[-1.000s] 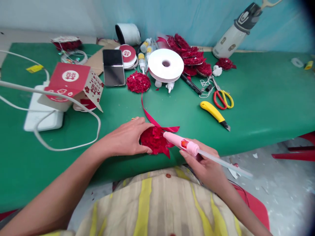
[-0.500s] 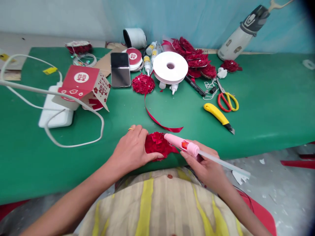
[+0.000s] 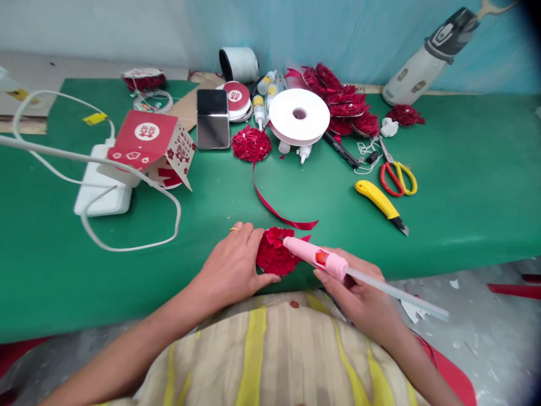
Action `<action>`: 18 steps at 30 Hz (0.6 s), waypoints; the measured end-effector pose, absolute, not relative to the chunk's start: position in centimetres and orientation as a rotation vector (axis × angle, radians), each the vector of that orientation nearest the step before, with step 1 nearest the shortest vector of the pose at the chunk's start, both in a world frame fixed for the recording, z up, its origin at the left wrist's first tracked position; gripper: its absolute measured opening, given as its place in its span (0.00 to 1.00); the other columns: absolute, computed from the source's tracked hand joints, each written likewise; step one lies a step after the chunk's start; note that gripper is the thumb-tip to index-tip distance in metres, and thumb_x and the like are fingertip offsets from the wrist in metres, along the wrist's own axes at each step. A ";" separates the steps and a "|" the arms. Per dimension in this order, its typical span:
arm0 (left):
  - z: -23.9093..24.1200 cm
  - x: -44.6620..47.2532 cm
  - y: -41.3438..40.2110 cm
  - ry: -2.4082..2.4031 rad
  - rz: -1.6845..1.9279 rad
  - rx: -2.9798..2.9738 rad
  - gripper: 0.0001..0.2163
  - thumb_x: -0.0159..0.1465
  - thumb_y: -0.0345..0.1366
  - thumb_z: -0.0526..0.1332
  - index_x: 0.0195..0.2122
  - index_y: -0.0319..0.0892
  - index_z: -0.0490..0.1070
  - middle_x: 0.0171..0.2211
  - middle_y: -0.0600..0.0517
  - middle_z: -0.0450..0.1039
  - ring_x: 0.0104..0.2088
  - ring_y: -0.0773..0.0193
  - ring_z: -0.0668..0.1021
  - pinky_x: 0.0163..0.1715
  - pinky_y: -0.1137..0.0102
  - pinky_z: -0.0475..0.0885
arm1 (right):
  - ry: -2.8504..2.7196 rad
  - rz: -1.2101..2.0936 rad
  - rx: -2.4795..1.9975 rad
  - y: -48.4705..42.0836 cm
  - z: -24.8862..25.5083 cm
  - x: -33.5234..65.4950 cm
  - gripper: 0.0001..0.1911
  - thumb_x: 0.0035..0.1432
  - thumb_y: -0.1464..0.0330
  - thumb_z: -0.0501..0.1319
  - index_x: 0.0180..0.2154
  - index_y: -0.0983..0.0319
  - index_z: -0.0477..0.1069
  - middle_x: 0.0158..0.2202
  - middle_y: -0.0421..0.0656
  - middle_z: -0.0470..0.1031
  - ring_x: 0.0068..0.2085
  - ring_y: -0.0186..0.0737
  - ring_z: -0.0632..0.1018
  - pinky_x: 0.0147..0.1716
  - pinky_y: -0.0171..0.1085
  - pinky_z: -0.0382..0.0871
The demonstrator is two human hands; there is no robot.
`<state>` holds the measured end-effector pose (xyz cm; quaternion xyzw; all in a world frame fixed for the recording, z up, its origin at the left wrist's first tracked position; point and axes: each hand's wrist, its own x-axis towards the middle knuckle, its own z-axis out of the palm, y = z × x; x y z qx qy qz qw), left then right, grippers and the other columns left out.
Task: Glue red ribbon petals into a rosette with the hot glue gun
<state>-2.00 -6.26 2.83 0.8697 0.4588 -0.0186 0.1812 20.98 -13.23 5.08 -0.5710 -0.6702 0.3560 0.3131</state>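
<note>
A round red fabric rosette (image 3: 276,256) lies near the table's front edge. My left hand (image 3: 236,259) holds it by its left side, thumb along the lower edge and fingers at the upper left. In my right hand (image 3: 355,287) is a pink hot glue gun (image 3: 315,254), with a long clear glue stick (image 3: 397,293) running out of its back. The gun's nozzle points left and sits over the upper part of the rosette; whether it touches the fabric I cannot tell. Beyond the rosette a loose red ribbon (image 3: 274,211) curves across the green tabletop.
A white spool (image 3: 313,132), a second red rosette (image 3: 251,144) and a phone (image 3: 212,132) lie farther back. At right are a yellow utility knife (image 3: 376,198) and scissors (image 3: 397,177). A white cable (image 3: 180,217) loops at left beside a red box (image 3: 146,141).
The camera view has shifted slightly. The glue gun's nozzle has moved from the rosette's upper right edge inward over its top. My left thumb has drawn back to the rosette's lower edge.
</note>
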 end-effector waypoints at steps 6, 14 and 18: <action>1.5 -0.7 -6.7 1.540 0.072 2.509 0.35 0.50 0.67 0.57 0.41 0.35 0.67 0.37 0.42 0.67 0.43 0.45 0.70 0.44 0.56 0.68 | -1.682 0.942 -1.561 -12.7 4.7 20.6 0.08 0.62 0.69 0.60 0.44 0.57 0.71 0.33 0.38 0.74 0.32 0.35 0.72 0.33 0.33 0.65; 3.5 -2.1 -5.8 1.456 0.228 2.194 0.28 0.59 0.62 0.53 0.43 0.39 0.66 0.37 0.46 0.67 0.40 0.52 0.71 0.41 0.58 0.67 | -1.707 0.935 -1.581 -12.2 4.8 20.7 0.09 0.62 0.68 0.60 0.44 0.57 0.72 0.31 0.38 0.73 0.30 0.35 0.71 0.31 0.34 0.63; 3.8 -2.6 -3.1 1.369 0.247 2.021 0.16 0.62 0.51 0.57 0.40 0.43 0.67 0.31 0.53 0.65 0.31 0.61 0.69 0.33 0.65 0.65 | -1.710 0.921 -1.582 -12.4 5.2 20.8 0.09 0.62 0.69 0.60 0.45 0.58 0.71 0.31 0.38 0.73 0.29 0.35 0.70 0.29 0.34 0.63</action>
